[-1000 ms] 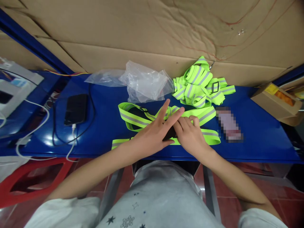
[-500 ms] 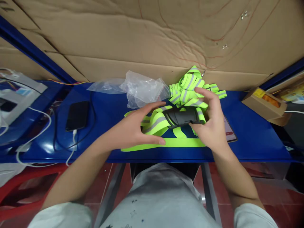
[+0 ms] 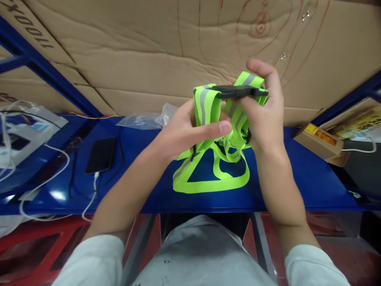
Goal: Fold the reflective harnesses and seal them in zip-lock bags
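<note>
A neon-yellow reflective strap (image 3: 205,113) with grey stripes hangs in loops between my hands, raised above the blue table. A black plastic buckle (image 3: 235,92) joins its webbing at the top. My left hand (image 3: 196,127) is closed around the strap on the left, thumb across its front. My right hand (image 3: 264,107) pinches the buckle's right end from below with the thumb, its index finger raised; part of its grip is hidden. The strap's lower loop (image 3: 208,186) rests on the table.
A black phone (image 3: 100,155) with a white cable lies on the blue table (image 3: 309,178) at left. Behind stand a clear plastic bag (image 3: 149,119) and a cardboard wall (image 3: 133,59). A small open carton (image 3: 321,141) sits at right, a white power strip (image 3: 32,131) far left.
Both hands have risen, lifting the strap and buckle off the table. The left hand has closed on the webbing, and the buckle has turned edge-on. The view has tilted slightly upward.
</note>
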`<action>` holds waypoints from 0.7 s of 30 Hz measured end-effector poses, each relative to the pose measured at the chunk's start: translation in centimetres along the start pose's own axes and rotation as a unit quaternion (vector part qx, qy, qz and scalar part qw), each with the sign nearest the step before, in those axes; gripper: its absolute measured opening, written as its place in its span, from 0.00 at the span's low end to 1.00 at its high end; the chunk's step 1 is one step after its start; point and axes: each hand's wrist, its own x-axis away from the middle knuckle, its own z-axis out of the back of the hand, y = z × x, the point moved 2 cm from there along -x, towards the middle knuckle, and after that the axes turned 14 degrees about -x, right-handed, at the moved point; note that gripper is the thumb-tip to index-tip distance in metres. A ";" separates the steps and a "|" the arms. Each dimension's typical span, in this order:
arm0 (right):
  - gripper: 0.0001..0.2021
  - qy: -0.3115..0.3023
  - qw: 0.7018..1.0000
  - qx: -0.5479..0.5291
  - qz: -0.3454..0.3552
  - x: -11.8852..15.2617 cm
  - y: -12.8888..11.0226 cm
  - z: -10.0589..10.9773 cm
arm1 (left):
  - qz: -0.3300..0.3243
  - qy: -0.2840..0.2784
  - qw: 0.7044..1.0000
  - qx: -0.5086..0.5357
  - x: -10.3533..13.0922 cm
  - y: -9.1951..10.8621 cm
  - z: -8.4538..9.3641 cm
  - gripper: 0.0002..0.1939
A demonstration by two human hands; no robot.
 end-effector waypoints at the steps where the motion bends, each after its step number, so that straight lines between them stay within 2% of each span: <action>1: 0.28 -0.010 0.999 -0.031 -0.007 0.2 0.3 0.0 | 0.005 0.005 1.000 0.016 -0.2 -0.3 -0.1 0.27; 5: 0.39 -0.107 0.985 -0.073 -0.118 1.9 2.9 0.5 | 0.039 -0.036 0.993 0.108 -0.9 -3.2 0.3 0.19; 8: 0.33 -0.154 0.966 -0.061 -0.199 3.6 5.5 1.2 | 0.077 -0.082 0.976 0.189 -1.3 -5.7 0.8 0.23; 11: 0.30 -0.208 0.940 -0.102 -0.250 5.2 7.3 1.3 | 0.100 -0.127 0.963 0.217 -1.4 -7.1 0.7 0.28; 13: 0.36 -0.202 0.941 -0.106 -0.250 5.9 7.9 1.5 | 0.107 -0.167 0.958 0.208 -1.2 -7.4 0.5 0.27; 15: 0.45 -0.193 0.953 -0.064 -0.225 6.2 8.1 2.1 | 0.108 -0.194 0.956 0.193 -1.1 -7.3 0.3 0.23; 18: 0.53 -0.212 0.962 0.009 -0.173 6.2 8.2 2.8 | 0.104 -0.177 0.959 0.194 -1.0 -7.0 0.2 0.18; 21: 0.52 -0.189 0.972 0.061 -0.128 5.8 8.3 2.9 | 0.122 -0.142 0.957 0.223 -1.2 -6.9 0.3 0.15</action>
